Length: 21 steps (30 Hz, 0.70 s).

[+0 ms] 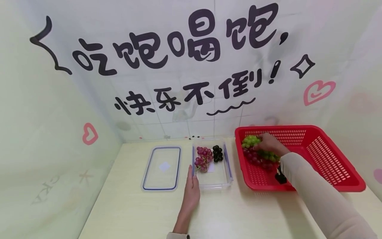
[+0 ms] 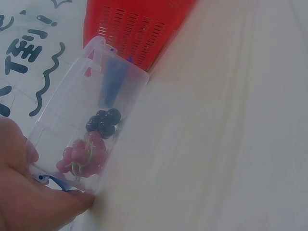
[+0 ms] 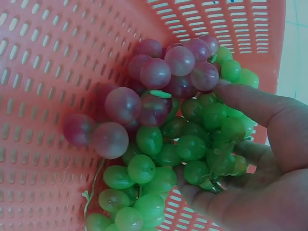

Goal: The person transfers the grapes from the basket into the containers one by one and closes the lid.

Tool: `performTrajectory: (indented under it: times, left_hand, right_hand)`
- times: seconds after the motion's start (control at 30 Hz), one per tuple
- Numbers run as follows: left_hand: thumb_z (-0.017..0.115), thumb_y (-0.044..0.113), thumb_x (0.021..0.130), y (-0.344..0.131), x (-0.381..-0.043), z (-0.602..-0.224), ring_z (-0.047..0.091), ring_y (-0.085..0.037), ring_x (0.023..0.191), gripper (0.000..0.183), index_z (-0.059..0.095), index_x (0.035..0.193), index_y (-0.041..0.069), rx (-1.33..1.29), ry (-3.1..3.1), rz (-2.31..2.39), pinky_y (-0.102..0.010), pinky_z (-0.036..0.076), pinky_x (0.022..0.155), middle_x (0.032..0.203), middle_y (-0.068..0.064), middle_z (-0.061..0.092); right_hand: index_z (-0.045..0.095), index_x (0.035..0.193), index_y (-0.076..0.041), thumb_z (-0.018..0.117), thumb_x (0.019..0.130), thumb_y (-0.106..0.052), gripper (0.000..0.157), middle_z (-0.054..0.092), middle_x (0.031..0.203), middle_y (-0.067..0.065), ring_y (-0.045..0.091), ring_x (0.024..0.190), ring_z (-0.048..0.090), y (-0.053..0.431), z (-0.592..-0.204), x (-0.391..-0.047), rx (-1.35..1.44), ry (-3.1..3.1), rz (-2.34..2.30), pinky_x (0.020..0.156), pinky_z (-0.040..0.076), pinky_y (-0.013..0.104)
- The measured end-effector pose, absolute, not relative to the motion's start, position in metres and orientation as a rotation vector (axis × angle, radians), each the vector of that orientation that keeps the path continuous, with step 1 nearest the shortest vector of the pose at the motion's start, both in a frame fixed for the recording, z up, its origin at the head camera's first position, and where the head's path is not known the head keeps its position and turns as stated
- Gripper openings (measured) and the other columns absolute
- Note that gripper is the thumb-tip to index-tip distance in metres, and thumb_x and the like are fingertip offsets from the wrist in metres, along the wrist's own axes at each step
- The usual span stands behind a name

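My left hand [image 1: 191,192] rests along the left side of a clear plastic food container [image 1: 213,182], its fingers fairly straight and touching the wall near the front corner. Inside the container lie a bunch of red grapes [image 1: 203,159] and a small bunch of black grapes [image 1: 218,153]. Over in the red basket [image 1: 328,159], my right hand [image 1: 267,143] grips a bunch of green grapes [image 3: 192,147], thumb and fingers around it. Red-purple grapes [image 3: 155,73] lie against that bunch, and more green grapes [image 3: 142,202] show below. Part of the fingers is hidden behind the fruit.
A clear lid with a blue seal [image 1: 161,169] lies flat on the pale table [image 1: 134,212], left of the container. Behind the table hangs a printed backdrop [image 1: 167,129] with large black lettering. The basket's slatted walls rise around the right hand.
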<state>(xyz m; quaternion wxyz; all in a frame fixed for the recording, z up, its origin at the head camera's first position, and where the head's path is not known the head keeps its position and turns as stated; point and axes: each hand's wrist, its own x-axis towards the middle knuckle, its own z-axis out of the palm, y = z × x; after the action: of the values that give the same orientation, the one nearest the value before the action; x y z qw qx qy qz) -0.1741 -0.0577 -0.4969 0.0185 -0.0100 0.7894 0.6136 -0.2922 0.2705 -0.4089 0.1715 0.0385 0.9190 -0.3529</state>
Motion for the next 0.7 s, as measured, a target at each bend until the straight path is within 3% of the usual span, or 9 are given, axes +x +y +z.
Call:
performTrajectory:
  times: [0.27, 0.7]
  left_hand:
    - [0.025, 0.015, 0.11, -0.0577, -0.1732, -0.4964, 0.011, -0.042, 0.15, 0.053, 0.009, 0.159, 0.005, -0.013, 2.448, 1.914, -0.057, 0.011, 0.122, 0.164, -0.022, 0.009]
    - [0.025, 0.014, 0.11, -0.0574, -0.1756, -0.4984, 0.012, -0.041, 0.15, 0.053, 0.008, 0.159, 0.005, -0.029, 2.451, 1.911, -0.055, 0.012, 0.123, 0.164, -0.021, 0.01]
  right_hand:
    - [0.058, 0.118, 0.001, 0.072, 0.089, -0.022, 0.039, 0.058, 0.114, 0.022, 0.034, 0.098, 0.056, 0.271, -0.4074, -0.2883, 0.161, 2.677, -1.03, 0.089, 0.055, 0.051]
    - [0.054, 0.126, -0.001, 0.072, 0.09, -0.022, 0.046, 0.057, 0.123, 0.024, 0.038, 0.106, 0.056, 0.271, -0.4032, -0.2856, 0.197, 2.692, -1.1, 0.095, 0.054, 0.056]
